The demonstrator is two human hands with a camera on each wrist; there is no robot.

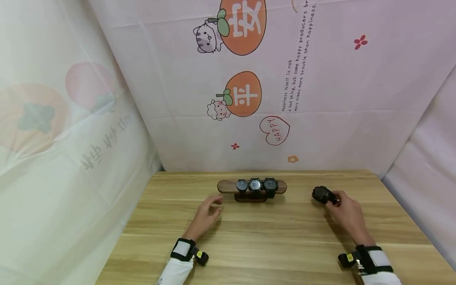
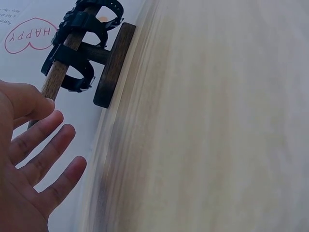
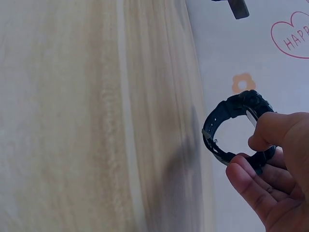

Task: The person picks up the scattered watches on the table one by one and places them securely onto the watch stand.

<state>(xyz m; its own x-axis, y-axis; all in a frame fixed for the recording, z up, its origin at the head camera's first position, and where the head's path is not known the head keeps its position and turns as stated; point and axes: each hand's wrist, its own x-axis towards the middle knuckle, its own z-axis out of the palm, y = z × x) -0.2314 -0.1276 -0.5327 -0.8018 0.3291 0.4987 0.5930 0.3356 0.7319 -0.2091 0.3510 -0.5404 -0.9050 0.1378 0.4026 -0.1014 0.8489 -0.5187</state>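
In the head view, a wooden watch stand (image 1: 226, 187) carries three black wristwatches along its bar: a small one (image 1: 242, 185), a middle one (image 1: 255, 185) and a right one (image 1: 270, 185). My left hand (image 1: 206, 215) is by the bar's left end, its fingers loosely bent and spread; the thumb overlaps the bar (image 2: 57, 79) in the left wrist view. Off to the right, my right hand (image 1: 347, 213) pinches a fourth black wristwatch (image 1: 322, 194) between thumb and fingers. Its strap (image 3: 211, 131) is buckled into a loop, as the right wrist view shows.
The wood-grain table (image 1: 270, 241) ends at a printed white cloth (image 1: 185, 130) hanging behind it. More cloth hangs at the left (image 1: 53, 198) and the right (image 1: 434, 150). The stand's dark foot (image 1: 250, 200) rests near the back of the table.
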